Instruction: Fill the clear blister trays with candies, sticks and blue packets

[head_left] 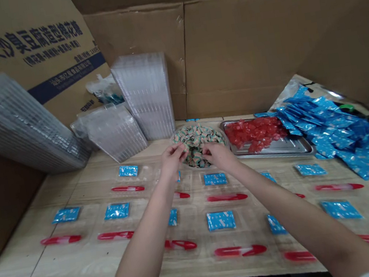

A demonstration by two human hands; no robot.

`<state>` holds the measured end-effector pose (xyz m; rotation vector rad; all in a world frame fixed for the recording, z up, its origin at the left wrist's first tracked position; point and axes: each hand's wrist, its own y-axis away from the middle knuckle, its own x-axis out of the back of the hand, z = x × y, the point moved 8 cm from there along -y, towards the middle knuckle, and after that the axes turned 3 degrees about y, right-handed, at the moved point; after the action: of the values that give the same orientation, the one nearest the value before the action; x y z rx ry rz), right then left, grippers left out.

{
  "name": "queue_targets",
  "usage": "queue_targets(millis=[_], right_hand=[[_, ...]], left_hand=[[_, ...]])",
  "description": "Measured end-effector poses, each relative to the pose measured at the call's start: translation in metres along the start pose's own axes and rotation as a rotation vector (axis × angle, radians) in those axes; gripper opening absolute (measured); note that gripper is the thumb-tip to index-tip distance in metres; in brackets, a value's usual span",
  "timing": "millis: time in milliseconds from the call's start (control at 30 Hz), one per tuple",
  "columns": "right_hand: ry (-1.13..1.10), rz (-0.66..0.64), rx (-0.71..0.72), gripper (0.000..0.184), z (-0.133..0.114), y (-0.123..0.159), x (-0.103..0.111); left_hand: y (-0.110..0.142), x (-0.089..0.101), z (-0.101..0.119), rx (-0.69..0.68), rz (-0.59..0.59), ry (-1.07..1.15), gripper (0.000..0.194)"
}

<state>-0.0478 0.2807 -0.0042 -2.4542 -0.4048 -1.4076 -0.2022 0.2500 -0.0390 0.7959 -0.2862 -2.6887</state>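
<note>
Your left hand and right hand stand half-closed at the near edge of the bowl of small wrapped sweets; your fingers hide whether either holds one. Keep your pinch over the bowl, clear of the blue packets on the counter. The bowl's near side is hidden.

Flattened brown cardboard sheets stand behind a light wood-grain table.

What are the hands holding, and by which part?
Can't tell: the left hand and right hand sit over a dish of wrapped packets, hiding any hold.
</note>
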Motion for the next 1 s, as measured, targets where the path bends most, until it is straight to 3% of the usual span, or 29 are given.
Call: queue_targets(millis=[67, 200, 333, 433, 500, 600, 733, 867, 1000], right_hand=[[-0.289, 0.039, -0.138, 0.004, 0.018, -0.002, 0.006], [-0.753, 0.016, -0.318, 0.022, 0.042, -0.004, 0.002], [-0.645, -0.014, -0.245, 0.018, 0.040, -0.006, 0.000], [-0.435, 0.173, -0.119, 0.010, 0.033, -0.002, 0.021], [-0.467, 0.263, -0.132, 0.012, 0.034, 0.003, 0.034], [-0.832, 0.152, -0.303, 0.022, 0.041, 0.009, 0.029], [-1.118, -0.062, -0.383, 0.028, 0.029, 0.014, 0.018], [-1.022, -0.143, -0.313, 0.023, 0.010, 0.012, 0.020], [-0.779, -0.120, -0.260, 0.013, -0.005, 0.005, 0.026]], left_hand=[[0.002, -0.005, 0.000, -0.019, -0.030, -0.053, 0.016], [0.004, -0.022, 0.000, -0.034, -0.160, -0.180, 0.021], [0.004, -0.044, 0.001, -0.185, -0.353, -0.506, 0.036], [0.000, -0.046, 0.001, -0.242, -0.312, -0.585, 0.036], [-0.001, -0.045, 0.002, -0.237, -0.279, -0.588, 0.035], [0.001, -0.044, 0.004, -0.203, -0.249, -0.522, 0.032], [0.005, -0.038, -0.007, 0.037, -0.176, -0.187, 0.013], [0.013, -0.041, -0.016, 0.149, -0.177, -0.097, 0.008], [0.020, -0.043, -0.021, 0.209, -0.172, -0.036, 0.004]])
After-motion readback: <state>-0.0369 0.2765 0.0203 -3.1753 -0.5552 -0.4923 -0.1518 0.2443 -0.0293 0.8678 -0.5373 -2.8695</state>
